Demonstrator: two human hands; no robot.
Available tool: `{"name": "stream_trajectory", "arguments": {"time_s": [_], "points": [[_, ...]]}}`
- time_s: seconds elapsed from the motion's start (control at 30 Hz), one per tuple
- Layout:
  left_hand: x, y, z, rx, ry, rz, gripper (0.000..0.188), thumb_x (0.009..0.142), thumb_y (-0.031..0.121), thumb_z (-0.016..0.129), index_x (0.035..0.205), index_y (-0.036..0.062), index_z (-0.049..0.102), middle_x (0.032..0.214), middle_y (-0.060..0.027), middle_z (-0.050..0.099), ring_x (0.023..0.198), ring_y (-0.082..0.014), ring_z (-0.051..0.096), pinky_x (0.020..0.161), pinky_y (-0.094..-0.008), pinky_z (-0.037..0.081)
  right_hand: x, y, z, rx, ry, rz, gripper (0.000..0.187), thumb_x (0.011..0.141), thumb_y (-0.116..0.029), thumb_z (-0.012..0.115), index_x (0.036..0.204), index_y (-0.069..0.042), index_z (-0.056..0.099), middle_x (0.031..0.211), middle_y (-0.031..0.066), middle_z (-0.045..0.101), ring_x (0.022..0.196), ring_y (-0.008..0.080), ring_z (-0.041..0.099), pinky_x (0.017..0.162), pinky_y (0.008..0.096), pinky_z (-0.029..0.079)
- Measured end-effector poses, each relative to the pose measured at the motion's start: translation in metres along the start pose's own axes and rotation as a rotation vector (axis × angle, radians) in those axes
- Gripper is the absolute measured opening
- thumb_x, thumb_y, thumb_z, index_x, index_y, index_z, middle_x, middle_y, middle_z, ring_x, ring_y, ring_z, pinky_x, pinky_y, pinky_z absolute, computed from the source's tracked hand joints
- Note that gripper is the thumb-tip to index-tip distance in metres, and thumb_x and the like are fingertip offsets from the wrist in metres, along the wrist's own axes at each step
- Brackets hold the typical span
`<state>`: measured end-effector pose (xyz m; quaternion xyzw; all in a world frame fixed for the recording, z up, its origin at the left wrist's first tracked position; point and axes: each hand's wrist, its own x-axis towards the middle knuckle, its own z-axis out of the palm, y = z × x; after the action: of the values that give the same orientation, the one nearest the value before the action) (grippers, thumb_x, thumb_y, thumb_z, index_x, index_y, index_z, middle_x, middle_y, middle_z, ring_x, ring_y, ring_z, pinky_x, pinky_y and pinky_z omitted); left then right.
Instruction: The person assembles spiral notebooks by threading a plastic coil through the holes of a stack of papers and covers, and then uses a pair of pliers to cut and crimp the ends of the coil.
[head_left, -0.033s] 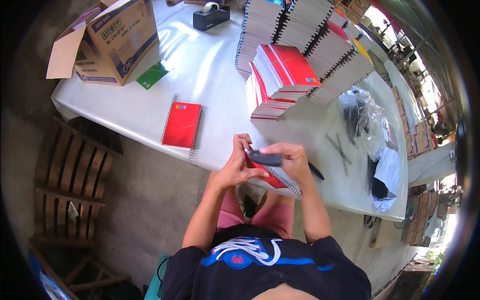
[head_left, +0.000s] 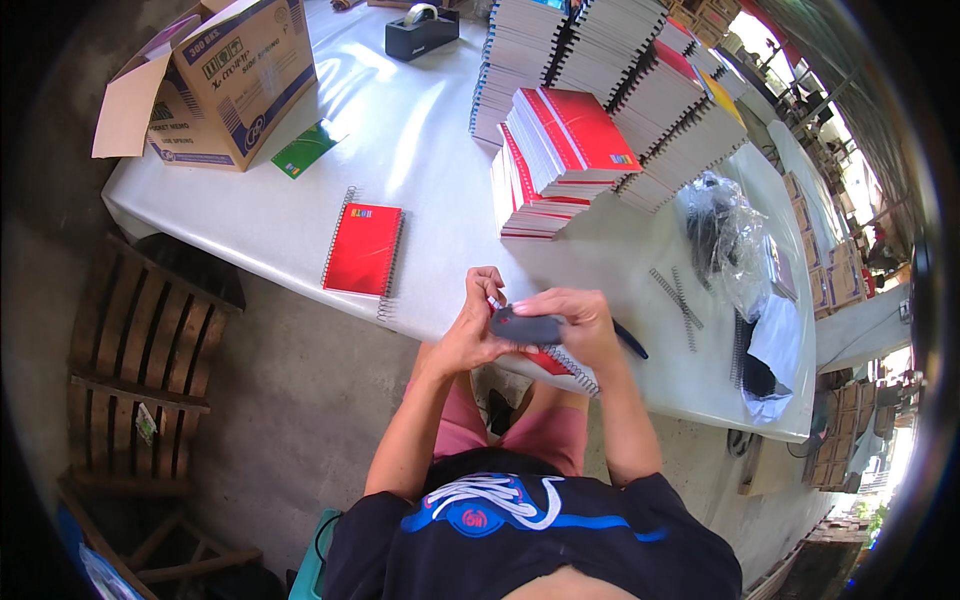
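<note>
My left hand (head_left: 477,325) is closed on a small red spiral notebook (head_left: 549,364) at the table's near edge. A loose wire coil (head_left: 578,370) runs along the notebook's side and sticks out past its lower end. In my right hand (head_left: 588,325) is a dark grey, flat, blocky tool (head_left: 527,328), its kind unclear. It lies over the notebook's upper part and hides much of the cover. Another red spiral notebook (head_left: 363,250) lies to the left, with wire coils jutting from both its long sides.
Red-covered pads (head_left: 560,150) are stacked ahead, before tall piles of spiral notebooks (head_left: 610,50). Loose coils (head_left: 680,305), a clear plastic bag (head_left: 735,240) and a dark blue slim object (head_left: 631,342) lie right. A carton (head_left: 235,90), green card (head_left: 303,150) and tape dispenser (head_left: 422,35) stand or lie back left.
The grey tool has tilted and shifted slightly toward me, and now covers more of the held notebook. My left hand stays nearly in place.
</note>
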<state>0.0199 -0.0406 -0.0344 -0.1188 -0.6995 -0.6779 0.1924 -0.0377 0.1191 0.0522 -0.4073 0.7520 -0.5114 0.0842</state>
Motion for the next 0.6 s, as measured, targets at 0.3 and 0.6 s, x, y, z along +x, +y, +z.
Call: {"name": "stream_trajectory", "arguments": {"time_s": [0.3, 0.6], "points": [[-0.003, -0.004, 0.002, -0.126, 0.014, -0.043, 0.066, 0.066, 0.025, 0.083, 0.098, 0.0063, 0.029, 0.095, -0.0087, 0.033, 0.088, -0.0188, 0.035, 0.085, -0.0292, 0.034, -0.034, 0.052, -0.065, -0.612, 0.363, 0.296, 0.040, 0.077, -0.008, 0.062, 0.117, -0.008, 0.060, 0.122, 0.0154, 0.056, 0.113, 0.0295, 0.053, 0.093, 0.0375, 0.043], [-0.008, 0.027, 0.018, -0.179, 0.362, -0.184, 0.017, 0.071, 0.004, 0.076, 0.088, 0.0024, 0.070, 0.082, -0.0039, 0.053, 0.081, -0.0133, 0.049, 0.073, -0.0246, 0.039, -0.139, 0.044, -0.011, -1.048, 0.338, 0.378, 0.046, 0.092, -0.025, 0.048, 0.135, -0.009, 0.042, 0.127, 0.0182, 0.045, 0.118, 0.0354, 0.040, 0.098, 0.0497, 0.032]]}}
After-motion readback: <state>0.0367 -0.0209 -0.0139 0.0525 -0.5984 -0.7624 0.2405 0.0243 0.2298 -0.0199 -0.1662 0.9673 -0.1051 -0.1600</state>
